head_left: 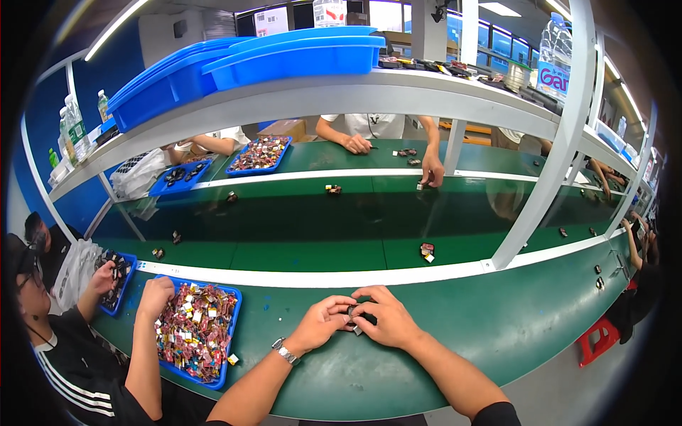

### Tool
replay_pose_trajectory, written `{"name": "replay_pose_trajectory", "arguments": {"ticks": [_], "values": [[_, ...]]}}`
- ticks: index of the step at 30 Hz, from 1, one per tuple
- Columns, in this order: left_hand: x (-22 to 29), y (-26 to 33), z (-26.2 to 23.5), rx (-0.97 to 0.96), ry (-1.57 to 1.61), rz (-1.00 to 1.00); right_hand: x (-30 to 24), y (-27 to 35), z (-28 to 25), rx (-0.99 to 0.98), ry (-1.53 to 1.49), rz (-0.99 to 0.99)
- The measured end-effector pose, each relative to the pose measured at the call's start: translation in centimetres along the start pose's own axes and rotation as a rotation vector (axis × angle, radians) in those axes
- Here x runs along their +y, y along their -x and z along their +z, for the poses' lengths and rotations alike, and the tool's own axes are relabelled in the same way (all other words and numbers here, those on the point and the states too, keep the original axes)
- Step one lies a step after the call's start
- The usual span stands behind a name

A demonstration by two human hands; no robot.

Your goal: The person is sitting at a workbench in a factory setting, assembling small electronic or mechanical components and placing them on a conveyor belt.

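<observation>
My left hand (321, 325), with a metal-band watch on its wrist, and my right hand (387, 318) meet over the green worktop (455, 312). Both are closed, fingertips pinching one small dark part (351, 311). A pale bit shows below the fingers; most of the part is covered, so its exact kind cannot be made out. Left of my left forearm lies a blue tray (237, 312), heaped with small reddish parts (195, 334) that have white and yellow pieces. One loose white-and-yellow piece (233, 359) rests just outside its right edge.
A co-worker's hand (155, 297) reaches to the tray's left edge. Beyond a white rail (320, 278) runs a dark green belt with scattered small parts (427, 250). Overhead, a shelf (284, 96) carries blue bins (298, 60); its post (547, 156) stands right. Other people work across the belt.
</observation>
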State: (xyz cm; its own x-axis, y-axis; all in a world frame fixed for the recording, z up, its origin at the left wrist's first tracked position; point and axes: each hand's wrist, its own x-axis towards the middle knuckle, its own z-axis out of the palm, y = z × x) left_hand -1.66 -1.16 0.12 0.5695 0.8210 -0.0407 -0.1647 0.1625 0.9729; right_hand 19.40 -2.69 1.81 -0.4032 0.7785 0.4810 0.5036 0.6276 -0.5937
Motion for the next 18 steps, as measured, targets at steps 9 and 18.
{"name": "replay_pose_trajectory", "arguments": {"ticks": [9,18], "values": [[0.0,0.0,0.1,0.019,-0.010,0.005,-0.2,0.2,0.0,0.003,-0.006,-0.047],[-0.2,0.0,-0.3,0.020,0.022,0.003,-0.7,0.5,1.5,0.161,0.033,-0.005]]}}
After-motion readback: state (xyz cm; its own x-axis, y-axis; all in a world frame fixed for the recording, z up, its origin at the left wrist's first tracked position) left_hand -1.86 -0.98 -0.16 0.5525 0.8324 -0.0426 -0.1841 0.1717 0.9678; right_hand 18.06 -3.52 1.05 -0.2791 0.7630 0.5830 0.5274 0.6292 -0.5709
